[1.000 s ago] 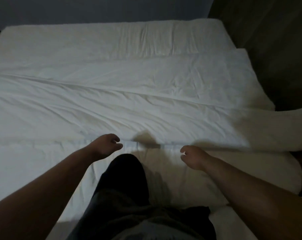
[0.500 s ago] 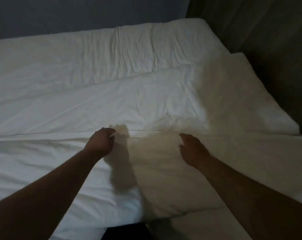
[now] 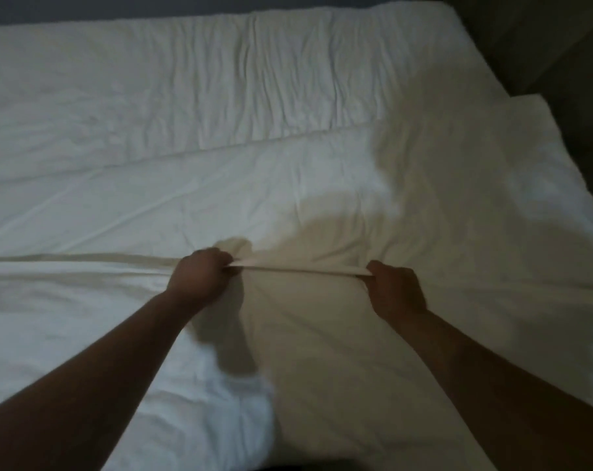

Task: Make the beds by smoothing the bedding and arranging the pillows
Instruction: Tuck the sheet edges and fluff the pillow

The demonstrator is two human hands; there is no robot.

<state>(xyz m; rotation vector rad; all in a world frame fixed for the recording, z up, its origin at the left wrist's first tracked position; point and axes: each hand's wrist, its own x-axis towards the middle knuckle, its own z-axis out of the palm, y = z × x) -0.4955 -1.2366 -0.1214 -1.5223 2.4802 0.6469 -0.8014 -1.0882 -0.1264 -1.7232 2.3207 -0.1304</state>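
A white bed fills the view. A white duvet (image 3: 305, 334) covers its near part, and its far edge (image 3: 298, 268) runs across the middle as a folded hem. My left hand (image 3: 200, 275) grips that hem, and my right hand (image 3: 395, 287) grips it about a forearm's length to the right. The stretch of hem between them is lifted slightly and pulled taut. Beyond the hem lies a second white layer (image 3: 220, 192), creased, and past it a wrinkled white sheet (image 3: 254, 83) reaches the head of the bed. No pillow shows.
A dark wall (image 3: 84, 8) runs behind the bed. On the right a dark curtain or wall (image 3: 560, 45) stands close to the bed's edge. The room is dim, and my arms cast shadows on the duvet.
Both hands hovered open above the duvet before. They have since reached forward and closed on its far hem, lifting it taut. The view has moved closer over the bed.
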